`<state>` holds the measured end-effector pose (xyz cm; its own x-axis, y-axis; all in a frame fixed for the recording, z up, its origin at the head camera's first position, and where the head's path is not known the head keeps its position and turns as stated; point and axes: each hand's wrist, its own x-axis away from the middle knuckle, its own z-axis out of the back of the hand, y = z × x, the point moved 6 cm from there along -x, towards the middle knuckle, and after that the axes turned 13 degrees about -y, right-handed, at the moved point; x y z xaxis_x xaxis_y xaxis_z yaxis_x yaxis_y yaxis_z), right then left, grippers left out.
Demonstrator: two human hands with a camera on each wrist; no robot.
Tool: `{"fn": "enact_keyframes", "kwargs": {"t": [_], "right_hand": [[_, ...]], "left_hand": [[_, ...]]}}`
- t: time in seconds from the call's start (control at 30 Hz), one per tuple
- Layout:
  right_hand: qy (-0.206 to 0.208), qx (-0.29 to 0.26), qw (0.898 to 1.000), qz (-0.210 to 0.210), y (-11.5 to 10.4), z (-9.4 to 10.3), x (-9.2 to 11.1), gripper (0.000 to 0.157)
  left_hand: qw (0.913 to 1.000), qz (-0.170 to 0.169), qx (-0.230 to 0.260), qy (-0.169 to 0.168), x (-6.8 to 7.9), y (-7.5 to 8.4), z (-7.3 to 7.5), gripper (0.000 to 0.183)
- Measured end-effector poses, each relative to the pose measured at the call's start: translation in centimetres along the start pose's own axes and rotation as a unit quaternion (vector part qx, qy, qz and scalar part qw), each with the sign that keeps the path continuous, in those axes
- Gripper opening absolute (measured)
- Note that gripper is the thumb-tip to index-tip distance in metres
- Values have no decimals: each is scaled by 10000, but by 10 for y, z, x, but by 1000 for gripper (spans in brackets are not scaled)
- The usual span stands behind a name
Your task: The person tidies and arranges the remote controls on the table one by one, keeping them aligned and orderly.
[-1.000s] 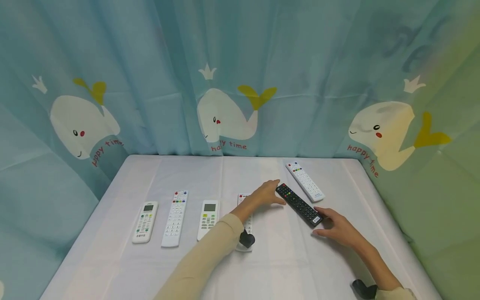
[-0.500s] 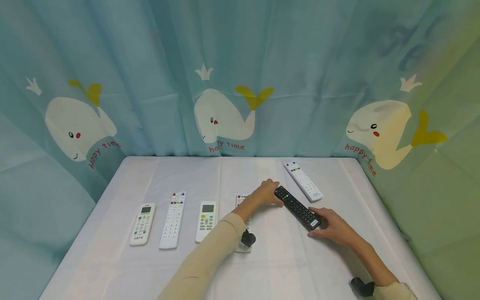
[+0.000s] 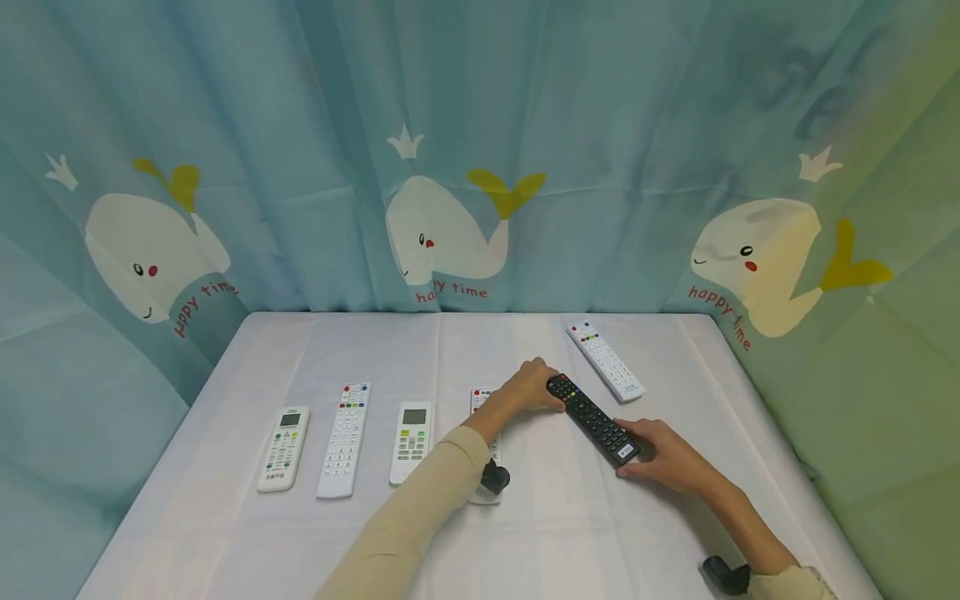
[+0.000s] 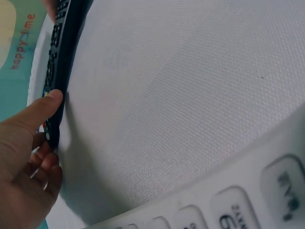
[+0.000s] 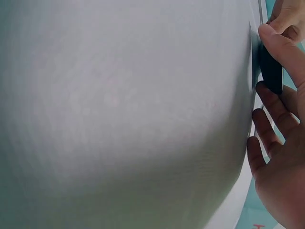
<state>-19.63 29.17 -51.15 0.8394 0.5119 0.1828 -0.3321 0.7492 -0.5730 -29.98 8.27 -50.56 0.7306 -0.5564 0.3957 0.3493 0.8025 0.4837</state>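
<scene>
A black remote control lies slantwise between both hands in the head view. Its far left end is pinched by my left hand; in the left wrist view the thumb presses the side of the remote while the other fingers curl by its end. At the near right end, my right hand grips with thumb and fingers. The right wrist view shows the dark end between that thumb and the index finger. A shadow falls on the cloth beside the remote.
A white remote lies just behind the black one. Further left are several more: a white remote partly under my left forearm, an air-conditioner remote, a slim white one and another. A whale-print curtain hangs behind.
The black remote has shifted slightly left and toward me. My right hand's fingers have closed in on its near end, and my left hand has come onto the far end.
</scene>
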Motion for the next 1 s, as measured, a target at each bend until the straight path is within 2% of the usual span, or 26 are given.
{"fn": "enact_keyframes", "kwargs": {"t": [0.27,0.6,0.83,1.0], "right_hand": [[36,-202,9998,-57,-4,1,1,83],[127,-256,9995,110,-11,0,8,85],[63,-814,9963,255,-21,-1,11,81],[-26,-1068,9933,443,-33,-1,13,80]], "left_hand": [[9997,-150,177,0,0,-2,2,67],[9971,-608,444,-95,-1,3,7,68],[9944,-960,403,-186,5,4,13,62],[9938,-1033,309,-275,10,2,13,64]]}}
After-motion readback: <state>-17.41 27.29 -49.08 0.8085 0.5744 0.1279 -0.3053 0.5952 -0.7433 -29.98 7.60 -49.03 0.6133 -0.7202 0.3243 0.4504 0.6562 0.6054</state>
